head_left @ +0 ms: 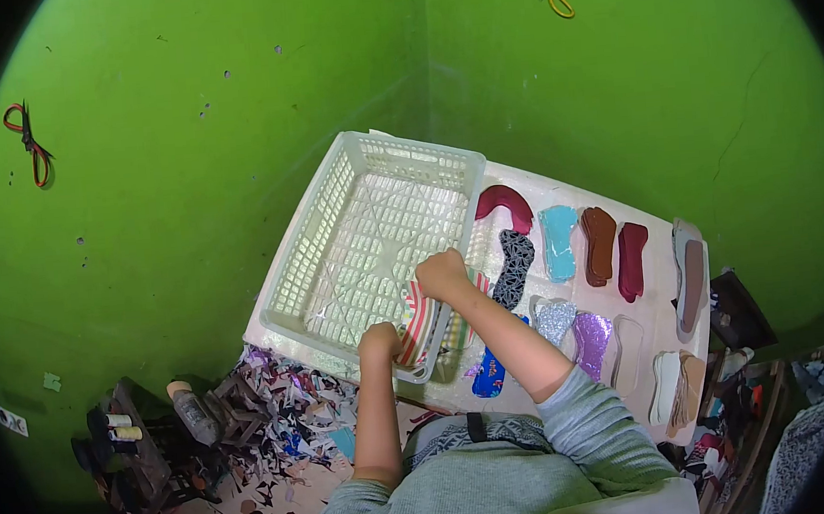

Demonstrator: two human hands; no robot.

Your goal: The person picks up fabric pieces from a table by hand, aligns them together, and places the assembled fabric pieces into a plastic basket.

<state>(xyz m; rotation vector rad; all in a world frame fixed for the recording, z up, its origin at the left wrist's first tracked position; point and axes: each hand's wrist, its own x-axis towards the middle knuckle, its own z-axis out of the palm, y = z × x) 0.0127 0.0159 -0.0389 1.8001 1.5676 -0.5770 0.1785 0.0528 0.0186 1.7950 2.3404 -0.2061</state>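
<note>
Both forearms reached forward, bent at the elbows. The left hand (378,341) and right hand (442,274) each kept a closed grip on a striped cutout (419,321) at the white basket (333,215) rim, near the surface's left edge.

1. Scissors (30,145) with orange handles hang on the green wall (183,130).
2. Fabric scraps (289,409) litter the floor.
3. Thread spools (121,427) sit left of a bottle (192,411).
</note>
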